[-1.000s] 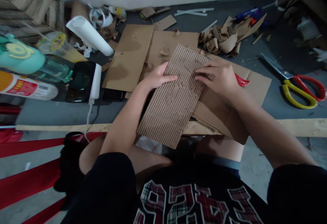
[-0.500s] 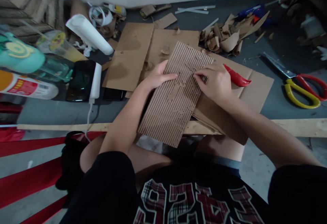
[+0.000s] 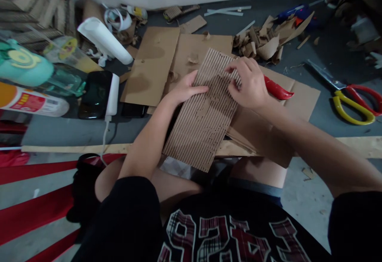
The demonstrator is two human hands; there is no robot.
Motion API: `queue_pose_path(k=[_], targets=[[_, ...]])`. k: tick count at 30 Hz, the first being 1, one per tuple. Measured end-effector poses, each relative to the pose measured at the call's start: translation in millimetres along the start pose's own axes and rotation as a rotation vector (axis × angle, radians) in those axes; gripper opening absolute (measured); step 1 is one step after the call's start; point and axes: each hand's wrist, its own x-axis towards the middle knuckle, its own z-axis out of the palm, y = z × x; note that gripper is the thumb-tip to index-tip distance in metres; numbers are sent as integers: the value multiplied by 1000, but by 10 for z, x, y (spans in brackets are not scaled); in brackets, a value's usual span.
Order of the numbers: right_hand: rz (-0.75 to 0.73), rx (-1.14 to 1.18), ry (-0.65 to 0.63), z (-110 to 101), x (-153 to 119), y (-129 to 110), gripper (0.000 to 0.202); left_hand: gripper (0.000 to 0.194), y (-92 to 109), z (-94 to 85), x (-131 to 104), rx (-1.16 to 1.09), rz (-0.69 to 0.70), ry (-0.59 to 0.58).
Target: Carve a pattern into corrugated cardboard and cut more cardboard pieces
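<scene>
A corrugated cardboard piece [image 3: 193, 130] with exposed ridges and torn patches lies tilted across the table's front edge. My left hand [image 3: 186, 89] grips its left side, thumb on top and the other fingers hidden beneath. My right hand [image 3: 249, 82] is over the upper right part of the piece, its thumb and forefinger curled and apart, with nothing visible between them. Just right of that hand lies a red pepper-shaped object [image 3: 278, 88], partly hidden by it.
Flat cardboard sheets [image 3: 152, 63] lie beneath and behind. Scissors [image 3: 340, 88] with red and yellow handles are at right, near torn scraps [image 3: 262, 43]. Bottles [image 3: 30, 100], a black phone [image 3: 94, 94] and a white roll [image 3: 104, 41] stand or lie at left.
My right hand has lifted slightly up, and its pinched thumb and forefinger have come apart. My left hand keeps its hold on the corrugated piece.
</scene>
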Motion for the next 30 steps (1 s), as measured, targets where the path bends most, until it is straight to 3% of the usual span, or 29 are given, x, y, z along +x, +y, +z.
queue_pose_path(k=[4, 12, 20, 30], targets=[[55, 12, -125, 67, 176, 2, 25, 73, -6, 11, 8, 1, -1, 8], [82, -74, -57, 299, 232, -32, 19, 62, -51, 77, 33, 52, 3, 68], [23, -46, -167, 335, 280, 129, 21, 58, -3, 133, 14, -29, 46, 51], [89, -16, -58, 393, 169, 135, 24, 64, 11, 122, 9, -25, 12, 35]])
